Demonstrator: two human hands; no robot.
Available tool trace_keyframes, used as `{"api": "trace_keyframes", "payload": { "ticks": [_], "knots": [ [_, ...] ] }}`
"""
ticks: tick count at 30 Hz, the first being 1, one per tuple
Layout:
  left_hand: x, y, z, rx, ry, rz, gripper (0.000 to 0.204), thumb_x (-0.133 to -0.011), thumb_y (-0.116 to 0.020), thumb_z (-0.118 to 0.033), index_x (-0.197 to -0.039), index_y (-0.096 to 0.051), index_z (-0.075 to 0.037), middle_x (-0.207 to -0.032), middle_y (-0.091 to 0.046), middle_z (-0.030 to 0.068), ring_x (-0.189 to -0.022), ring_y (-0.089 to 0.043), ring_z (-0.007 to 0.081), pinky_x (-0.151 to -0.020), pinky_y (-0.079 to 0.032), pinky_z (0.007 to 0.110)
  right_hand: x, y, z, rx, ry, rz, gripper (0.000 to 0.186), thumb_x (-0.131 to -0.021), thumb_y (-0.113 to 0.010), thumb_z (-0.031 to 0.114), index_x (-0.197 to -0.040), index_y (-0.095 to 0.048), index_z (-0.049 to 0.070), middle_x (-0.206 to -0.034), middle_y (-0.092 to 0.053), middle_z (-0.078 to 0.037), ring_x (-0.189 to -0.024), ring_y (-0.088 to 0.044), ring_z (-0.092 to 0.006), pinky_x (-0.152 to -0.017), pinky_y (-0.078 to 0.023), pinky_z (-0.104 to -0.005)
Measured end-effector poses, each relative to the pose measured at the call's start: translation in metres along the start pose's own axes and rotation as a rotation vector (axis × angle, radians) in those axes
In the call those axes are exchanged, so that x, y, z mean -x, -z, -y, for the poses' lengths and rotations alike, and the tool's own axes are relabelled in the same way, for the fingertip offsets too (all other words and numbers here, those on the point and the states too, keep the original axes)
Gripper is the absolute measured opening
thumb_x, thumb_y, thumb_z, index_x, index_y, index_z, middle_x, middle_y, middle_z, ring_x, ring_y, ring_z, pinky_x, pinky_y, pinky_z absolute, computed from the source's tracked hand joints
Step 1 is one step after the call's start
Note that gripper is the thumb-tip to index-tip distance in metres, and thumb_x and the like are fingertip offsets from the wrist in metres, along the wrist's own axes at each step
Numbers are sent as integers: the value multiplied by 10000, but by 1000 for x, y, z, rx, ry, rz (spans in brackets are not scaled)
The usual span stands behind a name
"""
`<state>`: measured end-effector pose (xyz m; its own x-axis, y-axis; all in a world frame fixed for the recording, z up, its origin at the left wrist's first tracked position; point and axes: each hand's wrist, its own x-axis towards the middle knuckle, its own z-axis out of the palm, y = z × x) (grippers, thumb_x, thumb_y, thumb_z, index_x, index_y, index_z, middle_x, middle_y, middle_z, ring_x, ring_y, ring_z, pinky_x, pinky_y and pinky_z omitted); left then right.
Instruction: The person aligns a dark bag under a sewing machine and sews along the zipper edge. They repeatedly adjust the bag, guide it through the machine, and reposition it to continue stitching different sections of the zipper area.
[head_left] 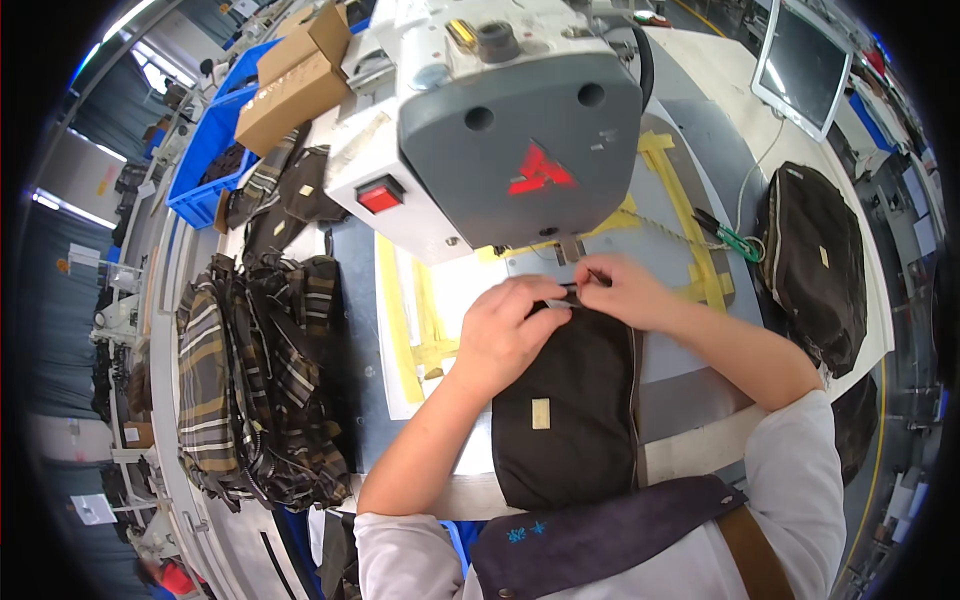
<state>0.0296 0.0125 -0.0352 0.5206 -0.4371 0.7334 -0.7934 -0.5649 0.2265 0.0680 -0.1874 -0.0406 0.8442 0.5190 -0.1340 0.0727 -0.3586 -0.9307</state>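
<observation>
I have a dark brown bag (575, 375) flat in front of me, its top end just below the head of the big sewing machine (520, 160). Its bottom end comes down close to my belly. A small pale label (541, 413) sits on its front.

My left hand (508, 330) has finger and thumb pinched together at the bag's top end. My right hand (625, 290) is just beside it, and its fingertips are closed on a small dark bit (600, 277). My hands are a bit blurry, so I can't tell if that bit is part of the bag.

I think the bag is light and soft. It looks like cloth, so it should bend and fold and not break. It may be floppy, and it could slide on the smooth table. The best place to hold it is the top edge, with a small pinch from each hand. The long side with the zip (634, 410) looks a little stiffer, so that could be good for pulling it straight.
</observation>
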Motion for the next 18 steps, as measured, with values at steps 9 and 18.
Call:
{"api": "trace_keyframes", "payload": {
  "ticks": [9, 18],
  "knots": [
    [0, -5, -2, 3, 112, 55, 204, -655, -742, -31, -784, -597, -94, -847, -600, 31, -830, -616, 242, -770, -511, 378, 2, -6, 7, -144, -24, -58, 101, -897, -593, 125, -875, -587, 27, -708, -511, 31, -673, -444, -39, -602, -372, -237],
    [7, -1, -4, 80, 366, 179, 234, -652, -767, -53, -831, -620, -81, -900, -584, 51, -776, -596, 241, -644, -489, 352, 6, -18, 4, -88, 38, -130, 183, -882, -608, 170, -861, -587, -11, -697, -579, -84, -629, -500, -151, -597, -419, -317]
  ]
}}
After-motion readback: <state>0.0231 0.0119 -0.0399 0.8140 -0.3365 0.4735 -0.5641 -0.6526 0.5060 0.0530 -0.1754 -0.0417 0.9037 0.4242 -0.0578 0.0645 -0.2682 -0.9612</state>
